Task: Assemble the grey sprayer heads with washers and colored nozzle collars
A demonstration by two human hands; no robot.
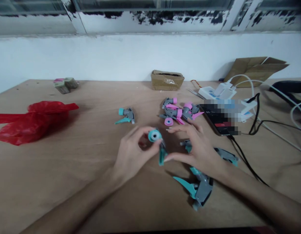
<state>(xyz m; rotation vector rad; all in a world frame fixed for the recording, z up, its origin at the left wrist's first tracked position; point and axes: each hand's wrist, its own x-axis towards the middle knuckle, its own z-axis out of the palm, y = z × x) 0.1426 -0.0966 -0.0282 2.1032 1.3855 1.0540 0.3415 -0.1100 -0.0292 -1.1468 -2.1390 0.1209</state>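
Observation:
My left hand (133,152) pinches a teal and grey spray-trigger head (157,140) by its round collar, holding it just above the table. My right hand (194,146) is beside it, fingers stretched out, thumb and fingertips touching the same trigger head's lower part. Under my right wrist lie more teal and grey trigger heads (199,188). A single teal trigger head (126,116) lies farther off to the left. Behind my hands sits a pile of pink and grey trigger heads (179,111) with a loose pink cap (168,121).
A red plastic bag (31,120) lies at the left. A small cardboard box (167,79) stands by the wall. A phone (220,122), a white power strip (221,92) and cables (257,110) occupy the right. Small blocks (65,84) sit at the back left.

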